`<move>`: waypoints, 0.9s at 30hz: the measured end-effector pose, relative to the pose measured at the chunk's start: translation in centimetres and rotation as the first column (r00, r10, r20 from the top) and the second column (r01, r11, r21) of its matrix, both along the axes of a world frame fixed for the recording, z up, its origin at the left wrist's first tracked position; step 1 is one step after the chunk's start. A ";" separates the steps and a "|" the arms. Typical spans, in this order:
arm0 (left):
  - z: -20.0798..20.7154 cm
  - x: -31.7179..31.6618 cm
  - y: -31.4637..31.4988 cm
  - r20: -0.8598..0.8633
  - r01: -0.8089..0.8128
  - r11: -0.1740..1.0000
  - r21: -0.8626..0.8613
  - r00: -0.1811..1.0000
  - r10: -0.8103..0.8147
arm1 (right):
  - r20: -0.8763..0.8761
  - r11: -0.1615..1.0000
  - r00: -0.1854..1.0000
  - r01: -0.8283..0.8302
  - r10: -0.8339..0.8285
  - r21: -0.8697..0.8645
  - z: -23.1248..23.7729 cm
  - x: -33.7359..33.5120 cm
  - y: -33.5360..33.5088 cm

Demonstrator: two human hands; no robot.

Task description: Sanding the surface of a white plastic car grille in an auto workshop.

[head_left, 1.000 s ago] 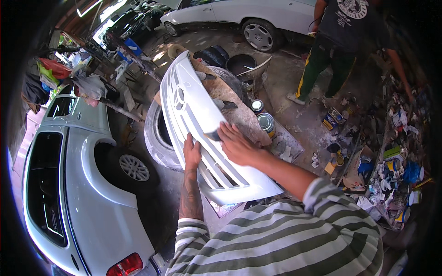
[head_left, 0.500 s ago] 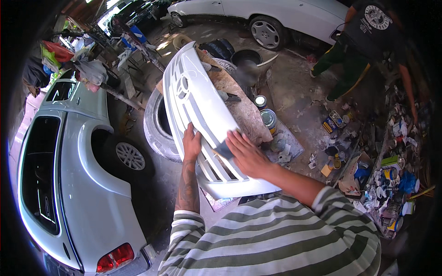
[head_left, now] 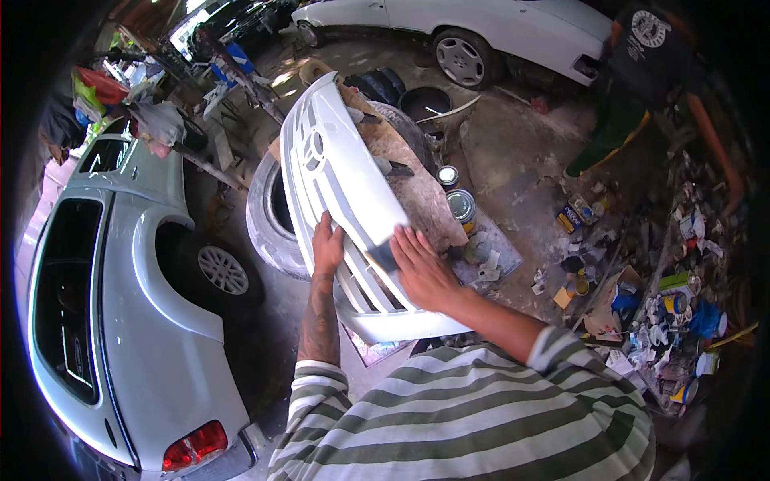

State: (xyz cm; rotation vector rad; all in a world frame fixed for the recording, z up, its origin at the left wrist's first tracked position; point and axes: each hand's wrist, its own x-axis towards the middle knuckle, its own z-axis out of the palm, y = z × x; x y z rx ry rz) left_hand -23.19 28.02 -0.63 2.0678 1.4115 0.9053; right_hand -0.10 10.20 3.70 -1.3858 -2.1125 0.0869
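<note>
A white car grille [head_left: 362,191] with long slats and a round emblem lies propped in front of me, slanting away to the far left. My left hand [head_left: 328,244] grips its slats at the near left side; some of the fingers are hidden. My right hand [head_left: 423,268] presses a dark piece of sandpaper [head_left: 382,256] onto the smooth white face with its fingers close together. Part of the sandpaper is covered by the fingers.
Beneath the grille are an old tyre [head_left: 265,215] and a worn board [head_left: 425,196]. Paint cans [head_left: 460,206] stand just right of it. A white vehicle [head_left: 160,289] is at left, a white car [head_left: 529,36] behind. At right, a person [head_left: 650,80] leans near scattered litter [head_left: 650,341].
The view has shifted slightly. My right hand and the sandpaper stay against the grille, and my left hand keeps its place. The person at right has moved farther right and bent lower.
</note>
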 end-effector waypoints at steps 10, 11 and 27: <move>-1.7 -1.9 0.6 0.002 -0.064 0.998 0.030 0.998 0.064 | -0.018 0.986 0.986 -0.164 0.164 0.009 0.6 -0.2 1.7; -0.7 -0.1 0.1 -0.005 -0.050 0.998 0.024 0.999 0.050 | -0.008 0.987 0.989 -0.151 0.151 -0.058 -0.1 0.7 0.1; -0.9 -0.5 0.6 -0.035 -0.074 0.992 0.104 0.996 0.078 | 0.046 0.978 0.981 -0.191 0.187 0.087 0.9 -0.9 5.1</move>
